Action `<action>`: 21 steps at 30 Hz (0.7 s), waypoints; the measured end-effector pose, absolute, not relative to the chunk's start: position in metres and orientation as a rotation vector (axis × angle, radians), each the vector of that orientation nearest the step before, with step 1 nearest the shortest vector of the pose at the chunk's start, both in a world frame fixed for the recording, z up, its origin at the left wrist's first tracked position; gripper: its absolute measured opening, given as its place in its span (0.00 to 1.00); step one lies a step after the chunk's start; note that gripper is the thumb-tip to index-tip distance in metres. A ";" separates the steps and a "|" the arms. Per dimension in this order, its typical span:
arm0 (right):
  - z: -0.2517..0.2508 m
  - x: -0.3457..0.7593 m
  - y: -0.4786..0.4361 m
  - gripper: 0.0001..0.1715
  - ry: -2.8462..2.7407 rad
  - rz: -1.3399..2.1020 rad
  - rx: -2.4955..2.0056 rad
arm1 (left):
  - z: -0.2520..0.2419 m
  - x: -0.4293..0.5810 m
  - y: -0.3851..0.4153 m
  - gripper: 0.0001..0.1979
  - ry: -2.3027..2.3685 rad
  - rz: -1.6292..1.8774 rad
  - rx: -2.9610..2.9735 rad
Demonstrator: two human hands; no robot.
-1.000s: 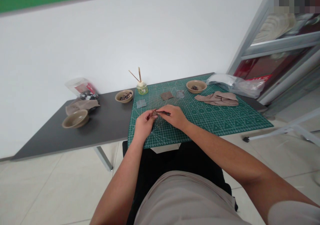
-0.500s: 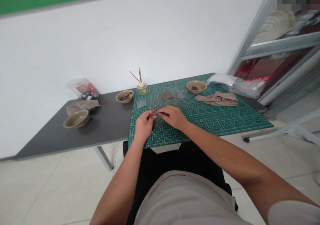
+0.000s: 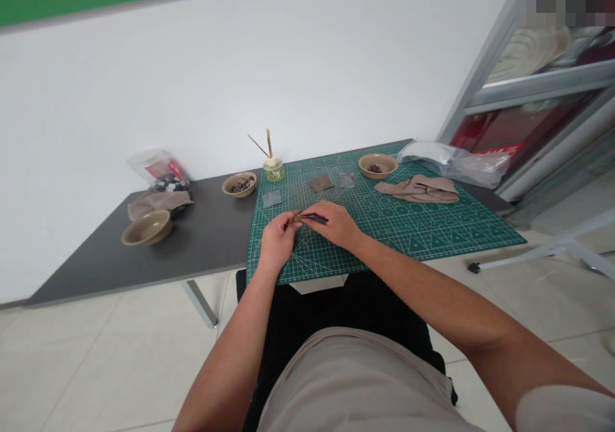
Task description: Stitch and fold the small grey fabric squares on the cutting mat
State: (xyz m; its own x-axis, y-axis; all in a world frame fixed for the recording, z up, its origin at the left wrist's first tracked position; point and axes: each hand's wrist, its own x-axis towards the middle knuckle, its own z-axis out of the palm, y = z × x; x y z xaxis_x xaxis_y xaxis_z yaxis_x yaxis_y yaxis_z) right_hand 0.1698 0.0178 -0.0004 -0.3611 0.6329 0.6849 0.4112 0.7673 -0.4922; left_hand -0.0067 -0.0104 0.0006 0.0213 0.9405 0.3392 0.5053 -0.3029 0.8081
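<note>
Above the green cutting mat [image 3: 398, 227] my two hands meet, fingertips together. My left hand [image 3: 278, 240] pinches a small brown piece [image 3: 298, 218], mostly covered by the fingers. A thin dark sheet-like strip [image 3: 316, 217] is gripped in the closed fingers of my right hand [image 3: 339, 225], its edge against the small piece. Just beyond the hands lie a grey square sheet [image 3: 271, 199], a brown square sheet [image 3: 321, 183] and another grey sheet [image 3: 346, 180].
A bowl of small brown pieces [image 3: 239, 185] and a reed diffuser [image 3: 273, 169] stand at the back. Another bowl [image 3: 378, 166] holds dark bits, near a crumpled brown cloth [image 3: 418, 189] and plastic bag [image 3: 456, 163]. Leftward are a tan bowl [image 3: 147, 228] and clear container [image 3: 158, 168].
The small brown piece shows less between the fingertips, and my right fingers have shifted slightly against it. Everything on the table stays in place.
</note>
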 end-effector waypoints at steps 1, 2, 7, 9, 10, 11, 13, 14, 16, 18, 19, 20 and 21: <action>0.000 0.170 0.018 0.07 -2.005 0.295 -0.788 | 0.000 -0.007 -0.010 0.12 1.461 1.224 1.826; 0.000 0.170 0.017 0.07 -2.009 0.299 -0.792 | 0.001 -0.007 -0.010 0.11 1.451 1.229 1.816; 0.002 0.171 0.017 0.09 -2.045 0.318 -0.790 | 0.006 -0.005 -0.012 0.11 1.433 1.237 1.746; 0.002 0.171 0.017 0.09 -2.055 0.336 -0.778 | 0.008 -0.004 -0.013 0.12 1.436 1.242 1.719; 0.002 0.171 0.017 0.09 -2.053 0.346 -0.781 | 0.009 -0.004 -0.013 0.12 1.437 1.248 1.711; 0.001 0.171 0.018 0.08 -2.048 0.354 -0.791 | 0.009 -0.003 -0.014 0.12 1.438 1.254 1.707; 0.001 0.171 0.018 0.08 -2.032 0.358 -0.813 | 0.009 -0.004 -0.014 0.12 1.445 1.261 1.703; 0.001 0.171 0.018 0.08 -2.028 0.355 -0.817 | 0.008 -0.004 -0.014 0.12 1.450 1.262 1.703; 0.001 0.170 0.018 0.08 -2.032 0.349 -0.804 | 0.007 -0.005 -0.013 0.12 1.452 1.257 1.707; 0.001 0.170 0.017 0.08 -2.036 0.346 -0.783 | 0.006 -0.005 -0.013 0.12 1.446 1.245 1.715; 0.002 0.171 0.017 0.08 -2.039 0.344 -0.776 | 0.006 -0.005 -0.013 0.11 1.441 1.238 1.717; 0.002 0.171 0.016 0.08 -2.040 0.344 -0.774 | 0.006 -0.005 -0.014 0.11 1.438 1.236 1.717; 0.003 0.171 0.016 0.08 -2.041 0.345 -0.777 | 0.006 -0.005 -0.014 0.11 1.437 1.240 1.716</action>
State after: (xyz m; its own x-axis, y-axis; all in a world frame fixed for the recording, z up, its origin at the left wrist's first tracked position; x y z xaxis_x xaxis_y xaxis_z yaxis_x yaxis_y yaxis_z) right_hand 0.1708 0.0161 0.0025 -0.4000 0.6435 0.6526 0.3931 0.7637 -0.5121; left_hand -0.0051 -0.0137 0.0062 -0.0092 0.9579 0.2869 0.4241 -0.2561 0.8687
